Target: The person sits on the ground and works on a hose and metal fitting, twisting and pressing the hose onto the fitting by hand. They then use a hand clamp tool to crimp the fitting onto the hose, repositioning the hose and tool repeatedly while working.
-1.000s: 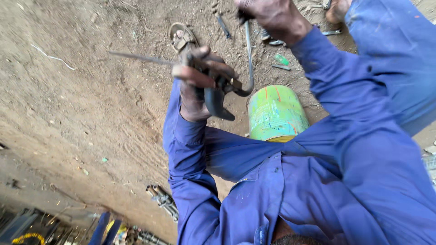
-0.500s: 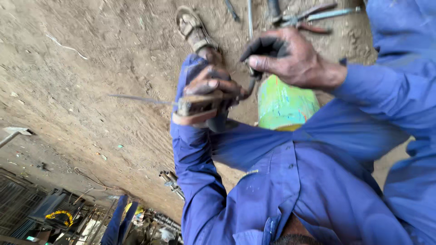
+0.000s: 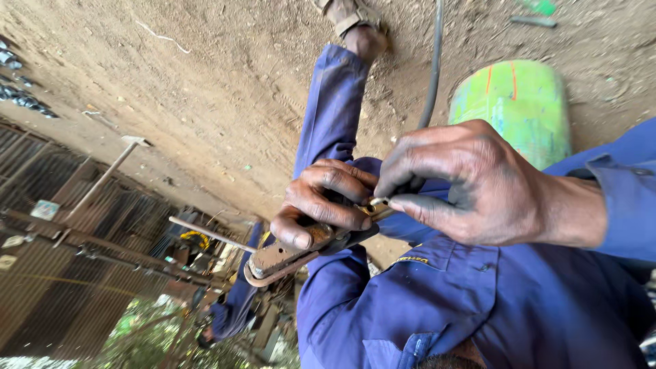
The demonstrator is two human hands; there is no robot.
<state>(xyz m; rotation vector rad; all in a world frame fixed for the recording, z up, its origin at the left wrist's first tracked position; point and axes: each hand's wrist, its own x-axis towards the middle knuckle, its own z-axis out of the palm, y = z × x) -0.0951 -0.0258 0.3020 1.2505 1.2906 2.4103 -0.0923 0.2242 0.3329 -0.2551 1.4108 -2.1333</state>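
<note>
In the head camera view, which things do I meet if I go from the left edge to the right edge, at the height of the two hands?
Corrugated metal wall → thin rod → rusty electrode holder → left hand → right hand → blue cuff.

We take this for an open-air metalwork yard. The floor is bare packed dirt [image 3: 205,89] strewn with small scraps. A long-handled hammer [image 3: 102,178] lies on it. A wall of rusted corrugated sheet and metal bars [image 3: 61,273] stands at the yard's edge, with greenery [image 3: 157,328] showing past it. We note a green drum [image 3: 519,102] and a dark hose [image 3: 434,61] on the ground. The person wears blue work overalls [image 3: 478,301], hands blackened with grime, gripping a rusty welding electrode holder [image 3: 287,256]. A second blue-clad figure [image 3: 232,307] is nearby.
</note>
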